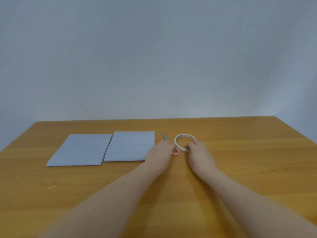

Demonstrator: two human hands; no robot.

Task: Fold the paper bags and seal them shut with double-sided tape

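Two flat pale blue paper bags lie side by side on the wooden table: one bag at the left, the other bag just right of it. A white ring of double-sided tape lies flat to their right. My right hand has its fingers on the ring's near right edge. My left hand rests over scissors, whose metal blades stick out beyond my fingers and whose pink handle shows beside them.
A plain grey wall rises behind the table's far edge. A small pale scrap lies on the wood at the near left. Bare wood stretches to the right of the tape and in front of the bags.
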